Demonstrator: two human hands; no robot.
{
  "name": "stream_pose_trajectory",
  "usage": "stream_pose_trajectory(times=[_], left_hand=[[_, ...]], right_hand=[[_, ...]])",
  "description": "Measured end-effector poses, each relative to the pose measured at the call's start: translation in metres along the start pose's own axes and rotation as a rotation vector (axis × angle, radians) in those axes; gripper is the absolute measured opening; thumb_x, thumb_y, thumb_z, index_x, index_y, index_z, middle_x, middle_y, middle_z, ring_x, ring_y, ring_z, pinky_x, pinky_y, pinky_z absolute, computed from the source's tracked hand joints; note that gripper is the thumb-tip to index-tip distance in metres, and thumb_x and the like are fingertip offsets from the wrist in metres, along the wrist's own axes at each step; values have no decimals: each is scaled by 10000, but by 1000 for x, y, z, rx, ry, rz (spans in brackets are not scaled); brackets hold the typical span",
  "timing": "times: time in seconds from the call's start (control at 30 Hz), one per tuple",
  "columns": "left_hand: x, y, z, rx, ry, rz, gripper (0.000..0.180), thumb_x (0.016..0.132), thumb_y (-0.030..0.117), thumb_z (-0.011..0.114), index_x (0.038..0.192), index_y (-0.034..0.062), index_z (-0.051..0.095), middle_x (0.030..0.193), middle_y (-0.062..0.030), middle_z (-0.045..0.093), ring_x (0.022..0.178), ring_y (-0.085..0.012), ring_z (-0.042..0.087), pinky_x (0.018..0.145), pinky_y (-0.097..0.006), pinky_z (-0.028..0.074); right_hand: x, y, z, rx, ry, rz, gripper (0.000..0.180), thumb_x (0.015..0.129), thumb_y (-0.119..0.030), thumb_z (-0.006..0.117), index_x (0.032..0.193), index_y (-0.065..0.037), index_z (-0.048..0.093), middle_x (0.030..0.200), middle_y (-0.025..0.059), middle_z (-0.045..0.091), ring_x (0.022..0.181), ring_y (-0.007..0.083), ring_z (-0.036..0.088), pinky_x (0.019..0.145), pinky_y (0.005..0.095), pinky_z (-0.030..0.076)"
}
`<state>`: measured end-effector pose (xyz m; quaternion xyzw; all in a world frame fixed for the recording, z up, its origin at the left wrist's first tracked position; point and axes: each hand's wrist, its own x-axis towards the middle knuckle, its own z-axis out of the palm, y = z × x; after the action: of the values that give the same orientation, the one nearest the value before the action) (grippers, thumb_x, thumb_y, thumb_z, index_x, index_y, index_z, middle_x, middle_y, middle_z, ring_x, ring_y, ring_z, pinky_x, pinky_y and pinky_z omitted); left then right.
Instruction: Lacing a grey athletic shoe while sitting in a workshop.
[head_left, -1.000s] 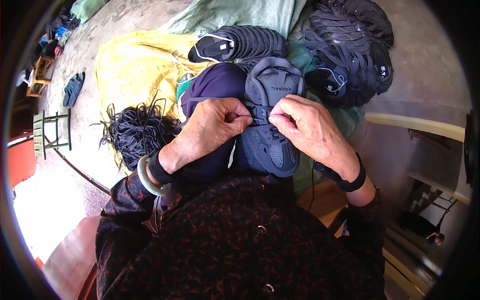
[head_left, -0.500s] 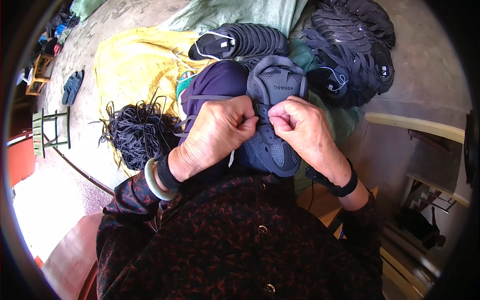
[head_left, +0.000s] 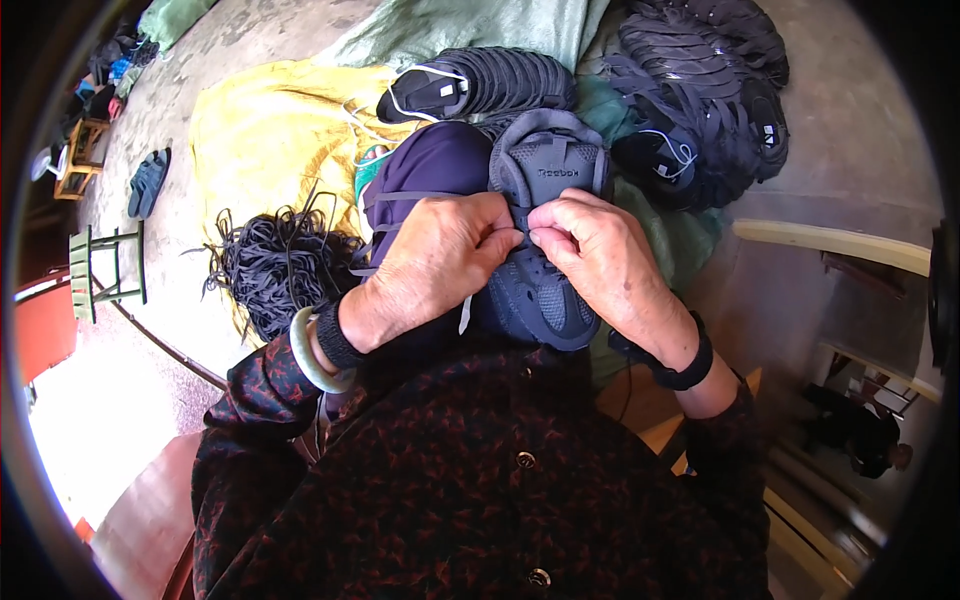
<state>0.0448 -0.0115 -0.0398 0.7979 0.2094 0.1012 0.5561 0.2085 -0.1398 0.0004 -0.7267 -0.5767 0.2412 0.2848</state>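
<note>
Head view. The left hand (head_left: 445,255) and the right hand (head_left: 595,255) meet over a dark blue shoe upper (head_left: 540,230) held on the person's lap, just in front of the chest. Both hands are closed, fingertips pinched together at the upper's lacing area; what exactly sits between the fingertips is too small to tell. The left wrist carries a pale green bangle (head_left: 305,355) and a black cuff, the right wrist a black band (head_left: 680,365).

Beyond the hands, a yellow cloth (head_left: 270,130) lies spread on the floor and bears a loose heap of black laces (head_left: 280,265) at its near edge. A row of stacked dark uppers (head_left: 490,80) rests on a green sack (head_left: 450,25). To the right, a larger pile of dark uppers (head_left: 700,90) lies on the floor. Far left, a small green stool (head_left: 105,265) stands well apart from the work.
</note>
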Motion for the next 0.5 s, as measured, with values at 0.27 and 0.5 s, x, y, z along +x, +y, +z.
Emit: stream_pose_trajectory(times=[0.27, 0.5], left_hand=[[2, 0, -10, 173, -45, 56, 126, 936, 140, 729, 948, 21, 688, 761, -111, 673, 683, -193, 648, 646, -347, 516], [-4, -3, -19, 310, 0, 106, 113, 921, 143, 730, 955, 40, 700, 888, -118, 697, 828, -297, 698, 719, -376, 545]], right_hand=[[-4, 1, -6, -160, -32, -57, 54, 951, -66, 606, 974, -24, 581, 931, 132, 612, 854, 363, 647, 734, 458, 510], [-4, 32, -106, -346, 340, 89, 157, 1025, -174, 565, 1060, -50, 656, 905, 32, 641, 769, 147, 597, 662, 294, 512]])
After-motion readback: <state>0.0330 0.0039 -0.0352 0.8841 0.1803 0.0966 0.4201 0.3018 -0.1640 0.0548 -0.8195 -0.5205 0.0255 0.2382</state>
